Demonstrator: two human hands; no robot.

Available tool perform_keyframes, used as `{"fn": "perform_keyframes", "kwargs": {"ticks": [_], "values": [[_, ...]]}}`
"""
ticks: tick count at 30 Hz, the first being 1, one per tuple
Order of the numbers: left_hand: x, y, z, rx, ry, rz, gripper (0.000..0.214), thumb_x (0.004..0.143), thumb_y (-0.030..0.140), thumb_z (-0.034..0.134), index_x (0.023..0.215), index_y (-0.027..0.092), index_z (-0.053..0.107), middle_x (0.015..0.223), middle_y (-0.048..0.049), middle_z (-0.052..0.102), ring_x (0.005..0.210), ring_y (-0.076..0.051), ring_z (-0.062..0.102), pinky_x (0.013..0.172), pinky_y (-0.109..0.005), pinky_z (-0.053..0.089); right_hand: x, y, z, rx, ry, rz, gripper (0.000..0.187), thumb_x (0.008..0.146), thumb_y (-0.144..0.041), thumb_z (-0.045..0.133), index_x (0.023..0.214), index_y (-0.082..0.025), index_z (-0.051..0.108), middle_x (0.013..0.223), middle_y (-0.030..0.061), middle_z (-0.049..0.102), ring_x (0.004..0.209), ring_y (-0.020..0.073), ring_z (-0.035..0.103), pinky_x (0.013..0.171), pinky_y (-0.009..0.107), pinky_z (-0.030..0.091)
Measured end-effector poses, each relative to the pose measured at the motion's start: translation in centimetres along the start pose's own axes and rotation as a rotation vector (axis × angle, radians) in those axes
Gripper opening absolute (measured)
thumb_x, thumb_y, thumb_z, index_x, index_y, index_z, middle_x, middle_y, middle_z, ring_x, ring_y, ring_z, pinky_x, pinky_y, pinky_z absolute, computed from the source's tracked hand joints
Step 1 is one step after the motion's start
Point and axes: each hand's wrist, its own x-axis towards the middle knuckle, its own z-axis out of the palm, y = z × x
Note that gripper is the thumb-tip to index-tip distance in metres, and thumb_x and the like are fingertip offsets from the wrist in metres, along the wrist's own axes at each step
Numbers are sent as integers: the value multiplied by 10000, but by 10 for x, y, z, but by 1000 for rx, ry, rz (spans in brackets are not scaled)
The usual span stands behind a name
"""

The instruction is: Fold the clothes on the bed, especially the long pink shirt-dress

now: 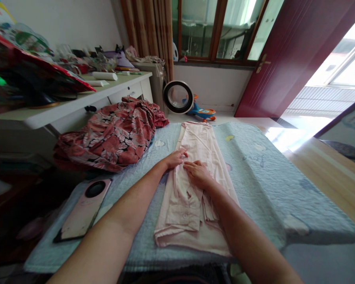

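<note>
A pale pink long-sleeved shirt (201, 142) lies folded into a long narrow strip on the bed. One sleeve runs down its front, and a buttoned cuff (183, 215) rests at the near end. My left hand (176, 158) touches the shirt's left edge about halfway along, fingers slightly bent and apart. Just right of it, my right hand (198, 174) lies on the cloth with its fingers stretched flat toward the left hand. Both palms face down, so their undersides are hidden.
The shirt lies on a light blue quilted cover (254, 177). Left of it are a heaped red floral cloth (112, 134) and a pink-backed phone or tablet (84, 209). A cluttered white desk (38, 114) borders the left side. Beyond stand a round black-and-white object (178, 97) and a blue-orange ride-on toy (201, 112).
</note>
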Motion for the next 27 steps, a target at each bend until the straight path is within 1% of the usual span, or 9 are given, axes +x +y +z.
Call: {"fn": "perform_keyframes", "kwargs": {"ticks": [5,9,12,15,17,20,22,25,27], "values": [[2,0,1,29,0,-9,556,686,92,485,1223,153,612,1460,-91,481,1372,-222,405,1168,-375,279,-5,1,0,-12,-97,-50,366,921,-141,472,1220,-217,668,1348,66,609,1198,232,551,1049,403,376],[4,-2,2,34,-8,-13,601,657,70,476,1241,134,604,1436,-109,504,1353,-210,428,1172,-360,270,-23,-7,-5,3,-195,-66,457,865,-90,491,1287,-205,622,1411,83,551,1350,259,444,1110,464,330],[4,-3,4,26,9,-23,607,650,67,473,1237,144,606,1415,-99,525,1350,-212,430,1175,-379,264,-40,-19,-12,30,-240,-55,471,865,-77,473,1288,-225,616,1413,77,549,1355,251,447,1124,499,310],[4,-2,5,32,20,-26,601,654,74,469,1234,144,606,1399,-94,537,1339,-212,441,1174,-386,266,-55,-28,-19,103,-217,-70,395,908,-109,445,1220,-228,655,1354,75,603,1314,236,499,1114,489,333],[4,-1,6,57,23,-25,593,658,73,460,1228,135,608,1394,-98,541,1328,-208,450,1175,-384,263,-60,-28,-23,172,-179,-92,363,932,-124,421,1166,-225,680,1280,67,656,1258,213,553,1099,451,367],[6,0,6,121,20,-27,586,669,67,448,1231,125,603,1397,-100,543,1321,-206,457,1173,-380,268,-61,-19,-24,226,-60,-85,368,937,-117,404,1174,-184,677,1259,96,664,1231,194,573,1074,391,414],[7,1,6,160,11,-33,587,685,66,447,1250,133,592,1398,-88,548,1323,-203,455,1171,-378,272,-60,-11,-22,213,-13,-68,371,925,-111,420,1200,-154,665,1299,124,635,1263,207,548,1083,396,413],[8,10,6,273,-10,-60,556,741,72,455,1278,154,575,1401,-80,553,1334,-198,449,1171,-376,270,-61,-7,-19,214,-25,-61,348,908,-109,448,1153,-155,691,1281,118,647,1268,221,544,1100,423,400],[3,21,8,377,-3,-94,511,797,79,451,1285,168,572,1434,-99,523,1367,-218,417,1180,-412,241,-67,-10,-22,251,-24,-61,325,902,-110,456,1087,-175,715,1224,97,681,1226,215,576,1088,424,411]]}}
